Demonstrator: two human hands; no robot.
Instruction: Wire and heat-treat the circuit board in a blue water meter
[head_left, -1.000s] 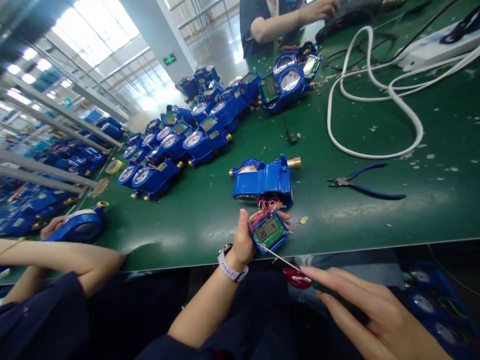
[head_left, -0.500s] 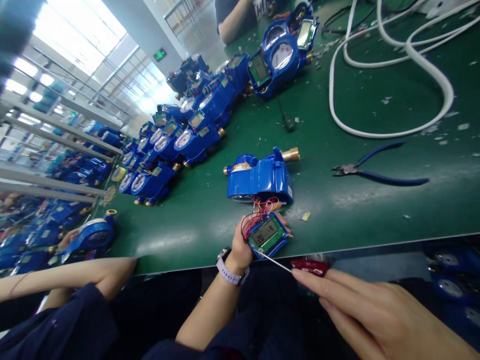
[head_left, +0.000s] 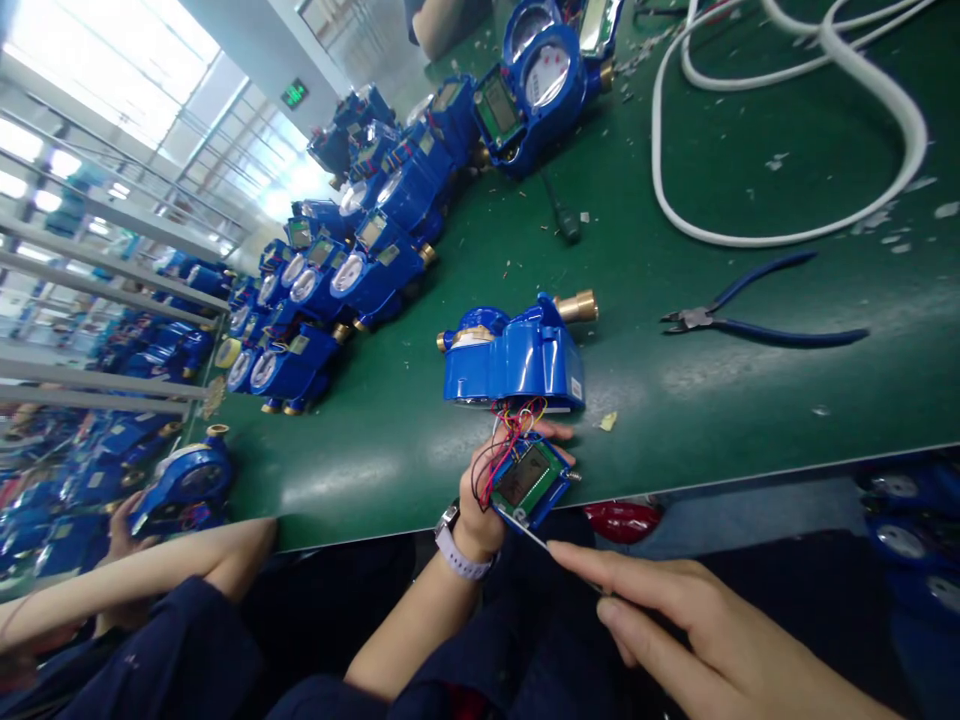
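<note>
My left hand [head_left: 478,500] is closed around a display circuit board [head_left: 551,468], a green board with a small screen in a blue frame, at the table's near edge. Red, black, yellow and white wires [head_left: 511,432] run from it to a blue water meter [head_left: 510,365] lying just beyond. My right hand [head_left: 690,625] grips a screwdriver with a thin metal shaft [head_left: 534,540]; its handle is hidden by the hand. The shaft's tip meets the board's lower left corner; whether it sits in a screw is too small to tell.
Blue-handled cutting pliers [head_left: 757,325] lie open at the right, below a looped white cable [head_left: 660,150]. A dark-handled screwdriver [head_left: 568,222] lies farther back. Several blue meters [head_left: 375,275] line the far left. A co-worker's arm [head_left: 187,555] reaches toward another meter [head_left: 187,475].
My right hand has moved left with the screwdriver, and its tip has shifted slightly left and down on the board. The board is tilted differently, and its screen digits look fainter.
</note>
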